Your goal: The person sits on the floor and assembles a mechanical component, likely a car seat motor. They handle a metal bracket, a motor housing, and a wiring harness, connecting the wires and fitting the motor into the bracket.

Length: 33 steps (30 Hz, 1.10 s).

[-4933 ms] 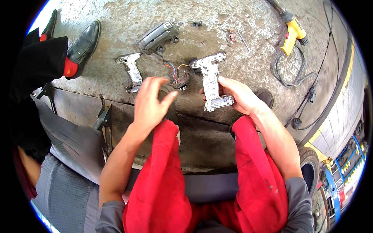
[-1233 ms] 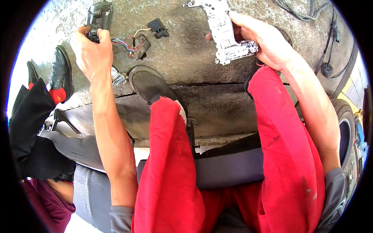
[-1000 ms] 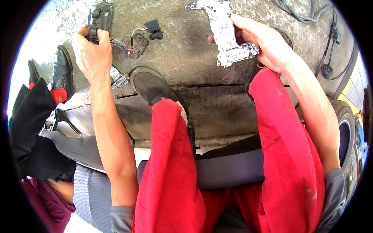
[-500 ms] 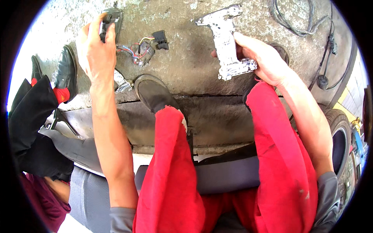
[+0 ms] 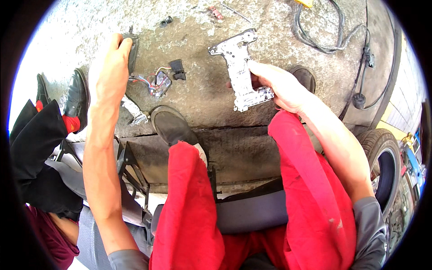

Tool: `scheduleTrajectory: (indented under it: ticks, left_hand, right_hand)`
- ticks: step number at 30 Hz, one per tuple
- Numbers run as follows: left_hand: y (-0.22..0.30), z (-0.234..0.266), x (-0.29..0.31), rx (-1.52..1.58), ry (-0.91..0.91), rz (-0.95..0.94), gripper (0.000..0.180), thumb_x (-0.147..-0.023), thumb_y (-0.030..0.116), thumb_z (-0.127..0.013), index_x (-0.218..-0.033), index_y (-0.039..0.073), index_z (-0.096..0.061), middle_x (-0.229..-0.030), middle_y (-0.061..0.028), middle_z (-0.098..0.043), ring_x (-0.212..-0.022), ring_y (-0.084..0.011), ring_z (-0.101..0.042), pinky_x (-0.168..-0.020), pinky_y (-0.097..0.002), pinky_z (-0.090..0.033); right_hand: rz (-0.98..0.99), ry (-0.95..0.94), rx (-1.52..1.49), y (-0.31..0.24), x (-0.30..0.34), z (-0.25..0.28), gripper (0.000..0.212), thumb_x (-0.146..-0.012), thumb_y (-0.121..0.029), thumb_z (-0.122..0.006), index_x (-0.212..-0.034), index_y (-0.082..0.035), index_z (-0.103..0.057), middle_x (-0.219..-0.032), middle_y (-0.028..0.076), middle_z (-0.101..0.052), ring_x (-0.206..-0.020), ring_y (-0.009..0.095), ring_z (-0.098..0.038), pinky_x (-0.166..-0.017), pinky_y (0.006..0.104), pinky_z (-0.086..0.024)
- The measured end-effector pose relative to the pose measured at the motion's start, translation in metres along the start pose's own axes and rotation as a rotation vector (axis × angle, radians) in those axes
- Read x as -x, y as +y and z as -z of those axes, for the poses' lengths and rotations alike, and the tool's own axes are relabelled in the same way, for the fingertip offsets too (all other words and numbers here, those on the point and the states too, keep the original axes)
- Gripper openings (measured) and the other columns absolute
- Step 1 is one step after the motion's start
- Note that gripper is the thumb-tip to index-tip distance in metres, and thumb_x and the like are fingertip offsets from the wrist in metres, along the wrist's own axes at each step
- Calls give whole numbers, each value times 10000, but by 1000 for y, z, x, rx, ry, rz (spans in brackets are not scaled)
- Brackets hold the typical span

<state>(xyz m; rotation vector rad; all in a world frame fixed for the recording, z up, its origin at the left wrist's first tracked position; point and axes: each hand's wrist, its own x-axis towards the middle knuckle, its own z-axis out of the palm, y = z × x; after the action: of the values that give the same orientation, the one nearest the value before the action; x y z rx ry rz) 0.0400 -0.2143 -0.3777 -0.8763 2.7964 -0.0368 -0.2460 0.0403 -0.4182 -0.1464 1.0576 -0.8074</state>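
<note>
This place is most probably a workshop or a garage for repairs. The floor (image 5: 198,96) is bare concrete, rough and stained, and directly on it lie some coloured wires (image 5: 147,82), a small red piece (image 5: 216,12) and a thin metal rod (image 5: 236,13). Near the upper edge a dark cable (image 5: 330,49) lies in a loop, and a plug (image 5: 359,101) lies farther down. On the right side there is a tyre (image 5: 374,143), and beside it a crowded mix of equipment (image 5: 413,163), too blurred to name. A yellow stripe (image 5: 389,128) borders pale paving (image 5: 400,96) there. Whether it is professional or private, I cannot tell.
</note>
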Motion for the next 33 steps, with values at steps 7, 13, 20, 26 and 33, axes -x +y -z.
scheduleTrajectory:
  ticks: [7, 13, 20, 26, 33]
  left_hand:
    - [8, -6, -4, -120, -35, 0, 298, -918, 10, -585, -1209, 16, -644, -1212, -129, -632, -1115, -322, -645, -933, -404, -571]
    - [9, -11, -3, -167, 91, -50, 232, -872, 24, -636, -1104, 38, -631, -1140, -103, -627, -1064, -268, -646, -885, -350, -590]
    - [6, -13, 0, -173, 86, -52, 241, -864, 33, -639, -1104, 38, -629, -1127, -102, -620, -1056, -270, -640, -884, -339, -590]
    - [1, -11, 4, 5, 130, 2, 308, -901, 52, -629, -1208, 42, -637, -1218, -111, -637, -1115, -309, -636, -936, -388, -563]
    - [-12, -17, 36, 462, 192, 492, 401, -973, 259, -720, -1308, 45, -662, -1273, -156, -669, -1189, -374, -633, -1016, -437, -502]
  right_hand:
    - [-22, 51, 16, 6, -2, 3, 504, -1114, -410, -502, -1337, 17, -649, -1208, 151, -747, -1090, 216, -718, -974, 381, -572]
    - [-38, 55, -94, 2, 1, -6, 402, -1080, -404, -595, -1160, -40, -745, -1001, -5, -719, -919, 91, -613, -881, 284, -469]
    - [-42, 14, -77, 7, -5, -6, 425, -1081, -415, -591, -1194, -33, -737, -1039, 2, -727, -945, 93, -619, -916, 285, -477]
    - [-85, 103, 210, 2, -12, -13, 516, -1091, -405, -562, -1363, 28, -633, -1232, 92, -724, -1114, 153, -659, -1006, 316, -506]
    - [-26, 129, 559, -2, -22, -11, 577, -1021, -381, -663, -1348, 90, -598, -1204, 129, -714, -1108, 156, -643, -994, 324, -501]
